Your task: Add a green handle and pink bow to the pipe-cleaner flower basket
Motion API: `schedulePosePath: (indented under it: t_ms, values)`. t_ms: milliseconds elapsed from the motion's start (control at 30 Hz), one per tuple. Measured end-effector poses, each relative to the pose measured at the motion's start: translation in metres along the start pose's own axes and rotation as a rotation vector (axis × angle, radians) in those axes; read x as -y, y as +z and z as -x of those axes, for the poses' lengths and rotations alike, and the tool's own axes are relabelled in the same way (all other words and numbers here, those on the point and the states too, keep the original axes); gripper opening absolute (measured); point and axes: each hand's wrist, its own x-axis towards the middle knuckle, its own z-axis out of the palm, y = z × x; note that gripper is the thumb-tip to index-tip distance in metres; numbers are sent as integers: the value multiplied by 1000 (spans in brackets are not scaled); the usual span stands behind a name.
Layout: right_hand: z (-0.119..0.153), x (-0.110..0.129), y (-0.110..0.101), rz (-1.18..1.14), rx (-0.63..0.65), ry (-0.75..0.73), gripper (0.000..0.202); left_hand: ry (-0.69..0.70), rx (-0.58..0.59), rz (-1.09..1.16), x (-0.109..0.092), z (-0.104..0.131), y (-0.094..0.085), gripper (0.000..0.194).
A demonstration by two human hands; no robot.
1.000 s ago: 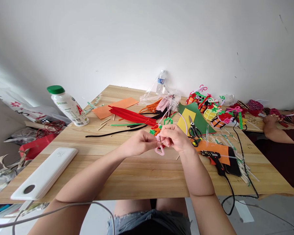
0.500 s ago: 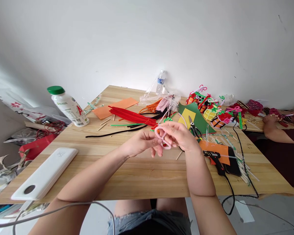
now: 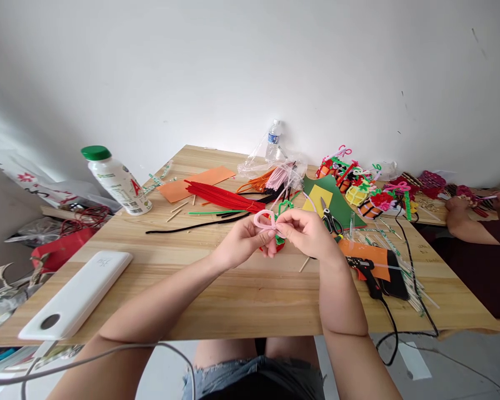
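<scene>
Between my two hands is a pink pipe cleaner (image 3: 265,219) bent into a loop. My left hand (image 3: 245,242) pinches it from the left, thumb near the loop's base. My right hand (image 3: 303,232) pinches the same piece from the right, close to where the strands cross. Just behind my fingers sits a green and red pipe-cleaner shape (image 3: 285,208), partly hidden by the hands. A bundle of red pipe cleaners (image 3: 225,196) lies behind my left hand. Scissors (image 3: 330,218) rest on yellow and green sheets beyond my right hand.
A white bottle with a green cap (image 3: 119,183) and a white power bank (image 3: 77,294) stand at left. Right of my forearm are a glue gun (image 3: 369,273) with its cable and a dark phone (image 3: 398,280). Finished colourful crafts (image 3: 370,200) sit behind. A co-worker's arm (image 3: 475,228) is at far right.
The pink pipe cleaner has turned in my hands; two loops showed before, one shows clearly now. My fingers have closed in around the crossing.
</scene>
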Motion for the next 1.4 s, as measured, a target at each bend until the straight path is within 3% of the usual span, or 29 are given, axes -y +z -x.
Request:
schedulePosePath:
  t_ms: [200, 467, 667, 833, 967, 1067, 1100, 1167, 1233, 1267, 1367, 1400]
  values:
    - [1, 2, -2, -2, 24, -12, 20, 70, -45, 39, 1, 1, 0, 24]
    - [4, 3, -10, -136, 146, 53, 22, 33, 55, 27, -1, 2, -2, 24]
    - [4, 4, -1, -81, 37, -19, 21, 51, -80, -46, -4, 3, -2, 27]
    - [5, 8, 17, -284, 13, -11, 23, 188, -148, -21, 2, 7, -4, 20]
    - [8, 19, 26, -358, -16, -4, 27, 229, -186, -26, -7, 10, -8, 18]
    - [17, 23, 6, -181, -178, -103, 34, 269, -327, -21, -20, 9, -13, 20]
    - [22, 21, -7, -111, -305, -127, 32, 295, -388, -28, -24, 9, -14, 22]
    - [39, 7, -40, 54, -725, -137, 29, 342, -494, -50, -30, 7, -18, 24]
    - [65, -19, -74, 285, -970, -4, 31, 343, -562, -67, -31, 4, -22, 26]
    - [81, -35, -88, 438, -971, 123, 30, 323, -587, -68, -29, 2, -24, 27]
    - [133, -86, -112, 916, -569, 621, 25, 234, -653, -43, -18, -10, -34, 31]
    - [150, -100, -114, 1005, -489, 779, 27, 210, -680, -25, -11, -15, -38, 32]
